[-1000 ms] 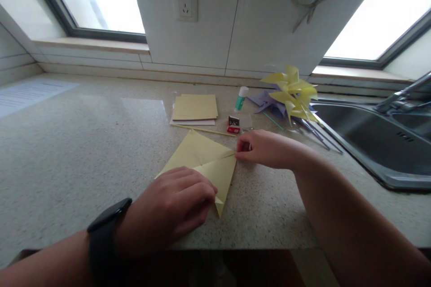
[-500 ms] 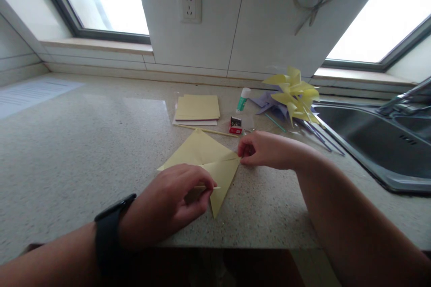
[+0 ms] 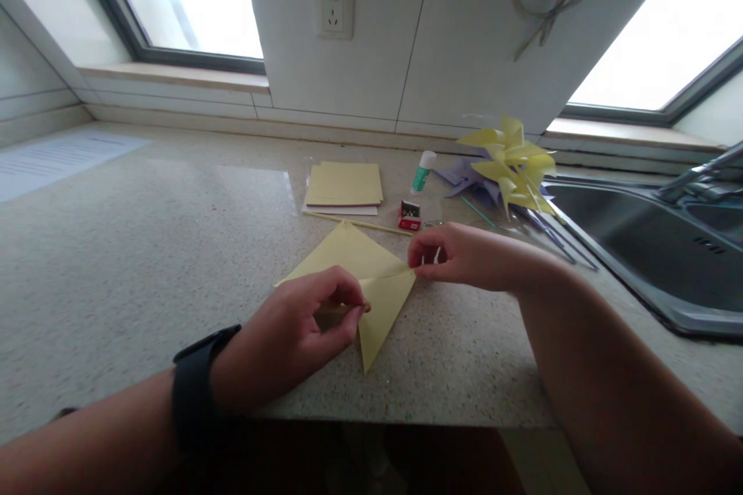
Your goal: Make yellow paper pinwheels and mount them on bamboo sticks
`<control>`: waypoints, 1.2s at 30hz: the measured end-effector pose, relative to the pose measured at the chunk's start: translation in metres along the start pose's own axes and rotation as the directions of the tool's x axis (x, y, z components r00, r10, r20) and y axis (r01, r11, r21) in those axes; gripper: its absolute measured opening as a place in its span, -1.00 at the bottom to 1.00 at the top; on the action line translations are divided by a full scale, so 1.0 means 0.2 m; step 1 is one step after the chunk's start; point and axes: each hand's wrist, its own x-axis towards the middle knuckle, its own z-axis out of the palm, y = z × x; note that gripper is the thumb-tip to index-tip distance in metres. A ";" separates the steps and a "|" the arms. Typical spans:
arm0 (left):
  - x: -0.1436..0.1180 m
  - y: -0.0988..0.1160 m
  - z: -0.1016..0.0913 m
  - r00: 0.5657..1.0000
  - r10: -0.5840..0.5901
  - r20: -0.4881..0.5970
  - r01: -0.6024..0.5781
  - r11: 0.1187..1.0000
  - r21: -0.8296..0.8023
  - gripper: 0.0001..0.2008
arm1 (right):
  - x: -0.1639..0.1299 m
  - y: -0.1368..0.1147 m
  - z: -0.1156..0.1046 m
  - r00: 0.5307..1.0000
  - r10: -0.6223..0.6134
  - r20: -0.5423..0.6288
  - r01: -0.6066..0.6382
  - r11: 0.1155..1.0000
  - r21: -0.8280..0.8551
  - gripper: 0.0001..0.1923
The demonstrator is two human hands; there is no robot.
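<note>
Where windows flank, speckled countertop (image 3: 145, 247), sink (image 3: 650, 247)

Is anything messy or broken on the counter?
Nothing looks broken or spilled. The left hand and right hand pinch a yellow paper square; one flap lifts where it is being folded.

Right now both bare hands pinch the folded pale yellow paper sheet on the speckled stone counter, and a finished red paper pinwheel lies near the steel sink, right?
Not quite: the head view shows a yellow paper pinwheel, not red. The rest holds: the left hand and right hand pinch the folded pale yellow paper sheet on the speckled stone counter, beside the steel sink.
</note>
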 end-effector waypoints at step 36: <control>-0.01 0.01 -0.01 0.979 0.126 -0.160 -0.108 0.988 0.114 -0.91 | 0.04 -0.12 0.15 0.867 -0.328 -0.374 0.429 0.875 0.226 -0.88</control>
